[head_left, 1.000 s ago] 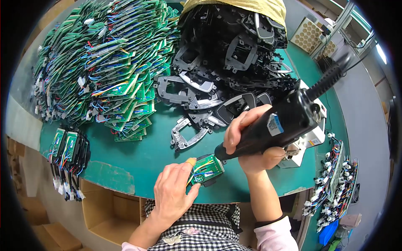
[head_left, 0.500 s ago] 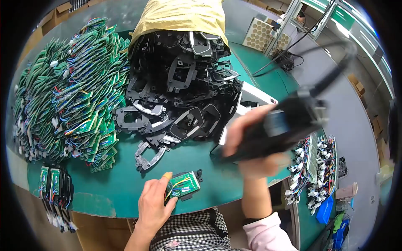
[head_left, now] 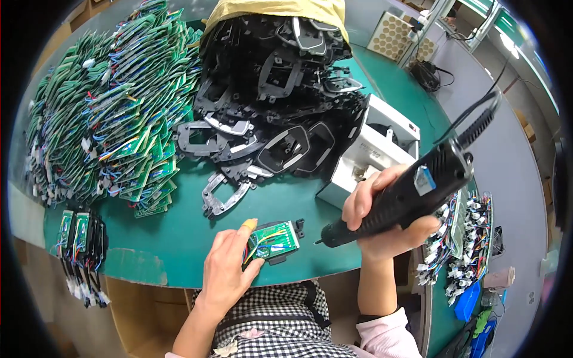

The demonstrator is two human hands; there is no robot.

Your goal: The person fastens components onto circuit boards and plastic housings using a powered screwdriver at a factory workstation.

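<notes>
Near the table's front edge, a green circuit board (head_left: 279, 238) with coloured wires lies in a black plastic frame. My left hand (head_left: 230, 262) grips the left end of that assembly between forefinger and thumb; a yellow cover is on one fingertip. In my right hand (head_left: 388, 224) is a black electric screwdriver (head_left: 412, 194), its cable rising from the rear end. The screwdriver is tilted, its bit pointing left and down, a short way right of the board and apart from it. Behind it stands a white box-shaped device (head_left: 373, 143), partly covered by the hand.
Large stacks of wired circuit boards (head_left: 119, 107) fill the left. A yellow sack (head_left: 274, 8) spills black plastic frames (head_left: 289, 149) across the middle. Several finished-looking assemblies (head_left: 82, 238) hang over the front left edge. Wired boards (head_left: 471, 238) and a blue bin (head_left: 467, 301) sit at right.
My right hand has brought the screwdriver down and nearer the board, its bit now visible. The left hand keeps its hold on the board assembly. The whole view has shifted slightly.
</notes>
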